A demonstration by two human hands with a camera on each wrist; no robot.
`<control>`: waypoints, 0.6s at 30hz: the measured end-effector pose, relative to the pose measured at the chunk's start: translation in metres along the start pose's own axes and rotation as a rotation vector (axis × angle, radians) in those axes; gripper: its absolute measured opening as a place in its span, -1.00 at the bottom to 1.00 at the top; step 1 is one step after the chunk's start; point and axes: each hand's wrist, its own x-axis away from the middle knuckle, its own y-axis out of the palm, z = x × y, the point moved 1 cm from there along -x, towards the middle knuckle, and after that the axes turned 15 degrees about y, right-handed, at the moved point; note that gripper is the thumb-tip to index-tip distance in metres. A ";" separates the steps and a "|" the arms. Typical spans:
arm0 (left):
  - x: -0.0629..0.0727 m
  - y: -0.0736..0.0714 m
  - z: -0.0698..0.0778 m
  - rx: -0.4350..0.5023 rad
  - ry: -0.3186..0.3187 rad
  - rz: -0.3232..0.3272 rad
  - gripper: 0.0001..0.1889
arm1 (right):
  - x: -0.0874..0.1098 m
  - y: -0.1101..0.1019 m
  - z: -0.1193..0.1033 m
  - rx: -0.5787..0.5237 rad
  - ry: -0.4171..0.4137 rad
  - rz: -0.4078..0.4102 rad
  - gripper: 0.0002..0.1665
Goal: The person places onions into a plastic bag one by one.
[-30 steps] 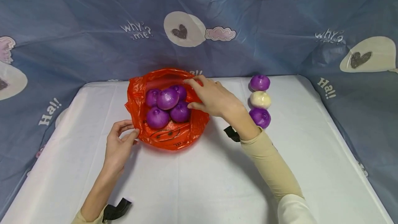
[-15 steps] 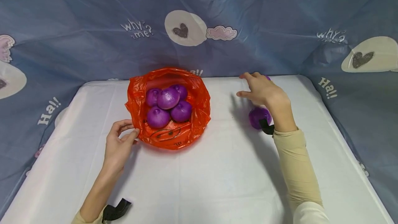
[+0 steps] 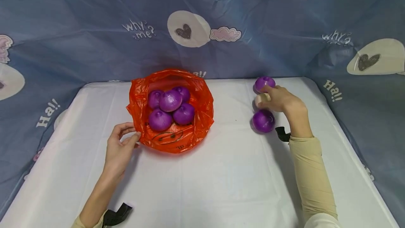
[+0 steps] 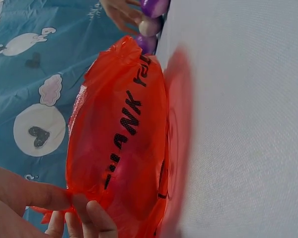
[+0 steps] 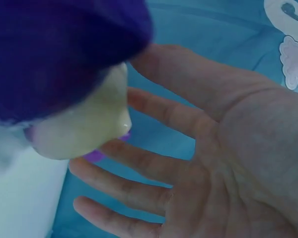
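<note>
On the left, a red plastic bag (image 3: pixel 202 133) stands with its mouth spread, several purple onions (image 3: pixel 171 100) inside. The left hand (image 3: pixel 119 147) pinches the bag's near-left rim between thumb and fingers; the left wrist view shows the same grip, with black lettering on the bag's side. At the right, the right hand (image 3: pixel 281 101) has its thumb and fingertips on either side of a white onion (image 3: pixel 262 100), which it partly covers. That onion lies between a far purple onion (image 3: pixel 264 83) and a near purple onion (image 3: pixel 263 121). In the right wrist view, the near one hides the thumb tip.
A white cloth covers the table (image 3: pixel 202 189). Behind it and at both sides hangs a blue printed sheet (image 3: pixel 240 6). The bag stands close to the table's back edge, as does the far purple onion. Black straps (image 3: pixel 117 214) sit at the wrists.
From the bag's right rim, the right hand has moved right to the row of onions and come down onto the white one. The left hand keeps its hold on the bag.
</note>
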 end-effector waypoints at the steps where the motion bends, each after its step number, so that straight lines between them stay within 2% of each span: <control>1: 0.000 0.000 0.000 -0.001 0.001 0.001 -0.69 | -0.001 0.001 0.000 -0.006 0.002 -0.005 -0.11; 8: -0.001 -0.001 0.000 -0.008 -0.008 -0.001 -0.70 | -0.005 0.008 0.000 -0.004 -0.006 -0.002 -0.14; 18: 0.000 -0.001 0.002 -0.017 -0.014 -0.007 -0.69 | -0.003 0.013 -0.004 -0.002 0.001 0.051 -0.21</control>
